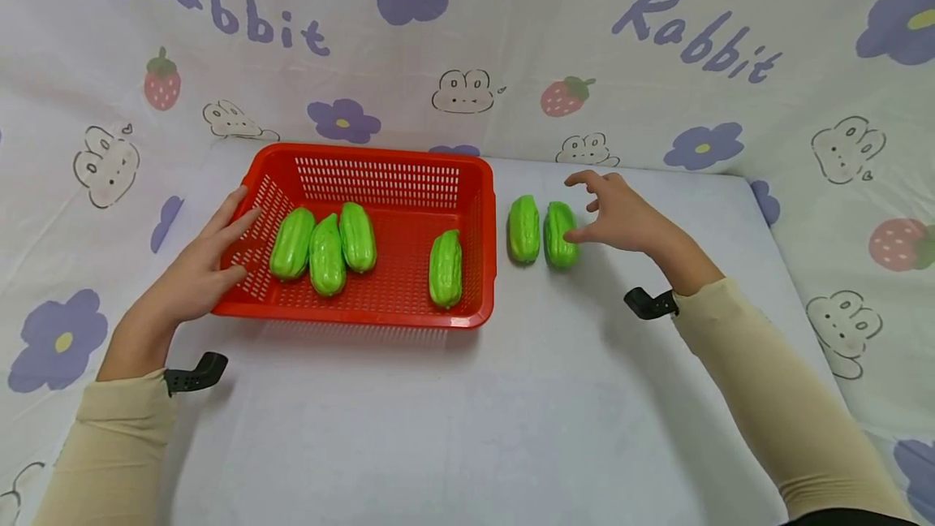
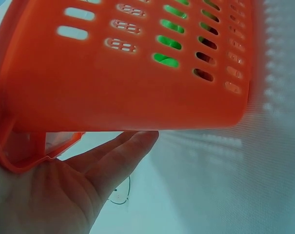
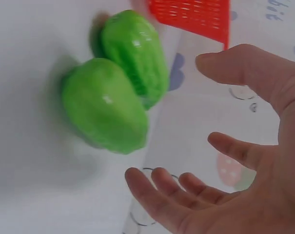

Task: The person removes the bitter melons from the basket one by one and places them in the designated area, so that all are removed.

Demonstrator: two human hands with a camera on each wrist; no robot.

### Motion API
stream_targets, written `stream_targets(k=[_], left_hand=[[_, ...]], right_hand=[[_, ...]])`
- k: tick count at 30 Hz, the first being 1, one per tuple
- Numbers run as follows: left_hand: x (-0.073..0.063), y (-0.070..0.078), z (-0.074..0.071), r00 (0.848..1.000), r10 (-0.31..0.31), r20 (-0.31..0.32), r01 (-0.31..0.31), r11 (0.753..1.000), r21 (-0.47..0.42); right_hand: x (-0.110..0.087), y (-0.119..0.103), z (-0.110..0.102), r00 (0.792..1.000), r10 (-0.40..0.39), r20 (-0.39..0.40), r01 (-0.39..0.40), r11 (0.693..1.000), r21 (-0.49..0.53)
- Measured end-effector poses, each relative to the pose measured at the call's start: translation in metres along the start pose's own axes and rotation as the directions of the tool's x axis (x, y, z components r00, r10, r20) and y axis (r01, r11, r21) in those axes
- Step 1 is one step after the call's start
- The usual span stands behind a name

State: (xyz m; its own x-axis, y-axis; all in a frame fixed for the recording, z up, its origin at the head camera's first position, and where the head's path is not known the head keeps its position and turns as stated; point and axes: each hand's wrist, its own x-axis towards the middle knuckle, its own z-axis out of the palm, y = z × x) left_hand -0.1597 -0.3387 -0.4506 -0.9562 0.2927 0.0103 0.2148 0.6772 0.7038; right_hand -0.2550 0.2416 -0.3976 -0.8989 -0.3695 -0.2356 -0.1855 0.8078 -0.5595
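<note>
My left hand (image 1: 196, 273) rests at the left end of a red plastic basket (image 1: 394, 320), its fingers spread and fairly straight across the rim. From the left wrist, the fingers (image 2: 123, 156) lie along the basket's outer wall (image 2: 123, 97). Several shiny green gourds are inside: three grouped at the left, and one gourd (image 1: 445, 269) near the right wall. Beside the basket, two more gourds lie side by side on the table. My right hand (image 1: 617, 213) hovers at the outer gourd (image 1: 558, 222), thumb and fingers wide apart, holding nothing. The right wrist view shows a gap between the fingertips and that gourd (image 3: 103, 107).
A white cloth covers the table (image 1: 511, 420). Behind it hangs a printed curtain (image 1: 511, 47) with rabbits, flowers and strawberries. The basket's right wall (image 1: 488, 250) stands close to the nearer of the two loose gourds (image 1: 523, 230).
</note>
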Motion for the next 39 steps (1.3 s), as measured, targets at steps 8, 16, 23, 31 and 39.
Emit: stream_targets(k=[8,16,23,31,39], left_hand=[[0.001,0.002,-0.001,0.999,-0.046,0.016,0.045,0.999,0.017],[0.000,0.001,0.000,0.999,-0.047,0.015,0.047,0.999,0.012],[0.000,0.002,0.000,0.999,-0.040,0.008,0.040,0.999,0.016],[0.000,0.004,0.001,1.000,-0.023,0.020,0.023,1.000,0.008],[0.000,0.006,0.000,0.999,-0.050,0.020,0.049,0.999,0.018]], right_hand=[[-0.004,-0.015,-0.016,0.999,-0.020,-0.050,0.019,1.000,-0.006],[-0.008,-0.038,-0.021,0.997,-0.043,-0.064,0.045,0.999,0.022],[-0.008,-0.067,-0.024,0.995,-0.073,-0.066,0.072,0.997,-0.022],[-0.006,-0.092,-0.026,0.995,-0.096,-0.037,0.094,0.995,-0.042],[0.003,-0.121,-0.025,0.987,-0.159,-0.036,0.158,0.987,-0.033]])
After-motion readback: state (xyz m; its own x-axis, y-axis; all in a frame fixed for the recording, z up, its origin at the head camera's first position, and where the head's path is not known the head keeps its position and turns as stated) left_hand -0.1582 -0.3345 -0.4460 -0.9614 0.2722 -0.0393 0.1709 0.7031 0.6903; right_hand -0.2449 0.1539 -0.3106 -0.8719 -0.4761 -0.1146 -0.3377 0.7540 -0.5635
